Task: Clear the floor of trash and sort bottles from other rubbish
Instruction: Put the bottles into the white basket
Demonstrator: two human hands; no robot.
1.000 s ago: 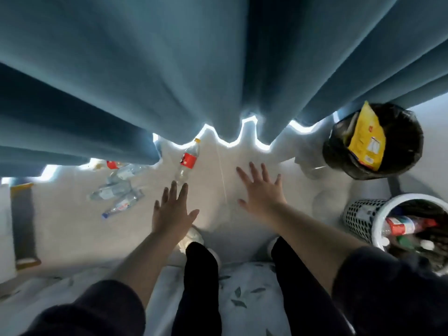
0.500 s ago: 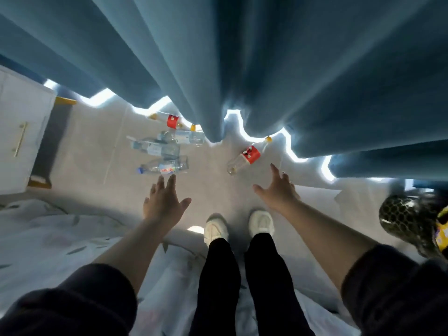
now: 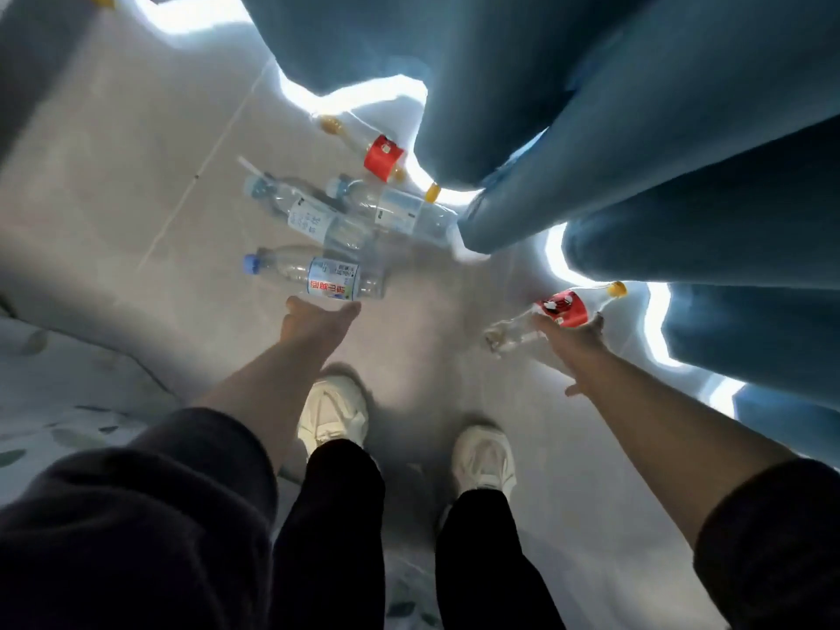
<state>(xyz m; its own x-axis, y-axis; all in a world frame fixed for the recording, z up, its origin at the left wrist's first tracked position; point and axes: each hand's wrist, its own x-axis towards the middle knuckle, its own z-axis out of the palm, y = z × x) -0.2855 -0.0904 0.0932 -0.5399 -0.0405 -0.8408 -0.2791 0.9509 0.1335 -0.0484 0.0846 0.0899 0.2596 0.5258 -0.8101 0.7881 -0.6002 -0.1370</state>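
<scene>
A: Start at the left. What's on the floor [image 3: 113, 184]?

B: A cluster of clear plastic bottles lying on their sides. Nearest is the blue-capped bottle [image 3: 318, 275]; behind it two more clear bottles [image 3: 363, 211], and a red-labelled bottle [image 3: 372, 152] by the curtain [image 3: 591, 129] hem.

A: And the left hand [image 3: 313, 320]?

B: Spread open, empty, just short of the blue-capped bottle — not touching it that I can see.

A: How will it handle?

B: Looks empty, so I'd judge it light, smooth, prone to rolling and denting. Take it round the labelled middle.

A: Further right?

B: Another bottle with a red label [image 3: 554, 311] and a yellow cap lies at the curtain's edge. The right hand [image 3: 572, 343] is open at its body — whether it has closed on it, I cannot tell.

A: Any bins?

B: None in view, so nothing to say of contents.
</scene>
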